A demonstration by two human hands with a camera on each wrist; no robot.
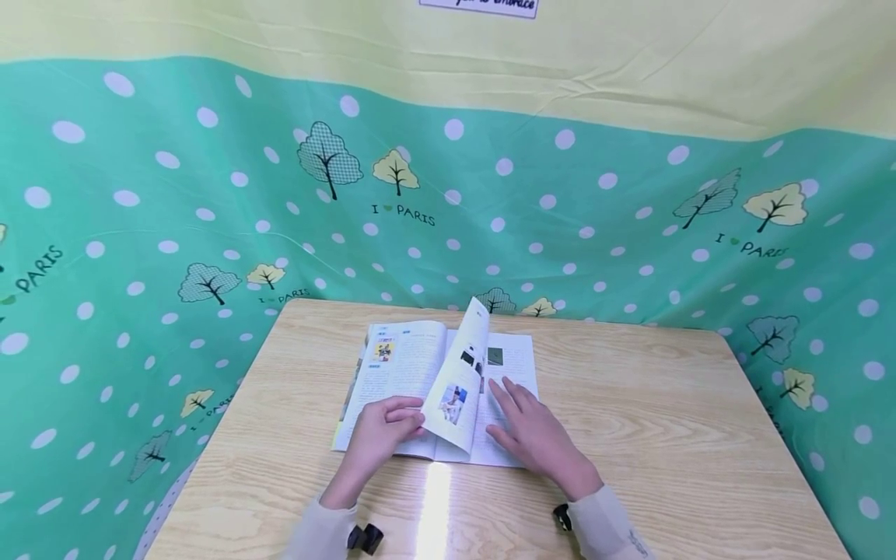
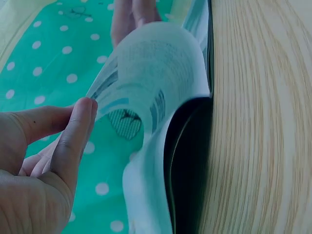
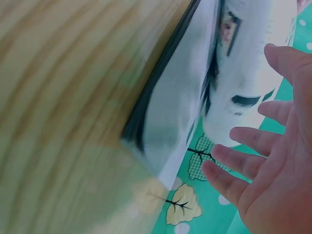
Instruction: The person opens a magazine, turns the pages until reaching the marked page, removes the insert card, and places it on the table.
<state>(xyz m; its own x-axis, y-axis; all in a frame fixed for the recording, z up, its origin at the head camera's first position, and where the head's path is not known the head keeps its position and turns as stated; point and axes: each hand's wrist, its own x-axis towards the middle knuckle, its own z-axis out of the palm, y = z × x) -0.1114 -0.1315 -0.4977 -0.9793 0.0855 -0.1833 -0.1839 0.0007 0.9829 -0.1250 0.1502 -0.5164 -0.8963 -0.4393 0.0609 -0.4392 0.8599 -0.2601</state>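
Note:
An open magazine [image 1: 402, 373] lies on the wooden table, with one page [image 1: 458, 381] standing up and curving between its two halves. My left hand [image 1: 383, 428] pinches the edge of that page between thumb and fingers; the left wrist view shows the page [image 2: 156, 63] bowed away from the fingertips. Over the right half of the magazine, my right hand [image 1: 535, 432] is spread with its fingers apart and holds nothing. In the right wrist view the fingers of the right hand [image 3: 273, 161] are extended beside the raised page [image 3: 248, 73].
The wooden table [image 1: 665, 435] extends on both sides of the magazine. A green polka-dot cloth [image 1: 560, 233] with tree prints hangs behind the table and along its sides. Black straps [image 1: 365, 538] sit at the wrists, by the light sleeves.

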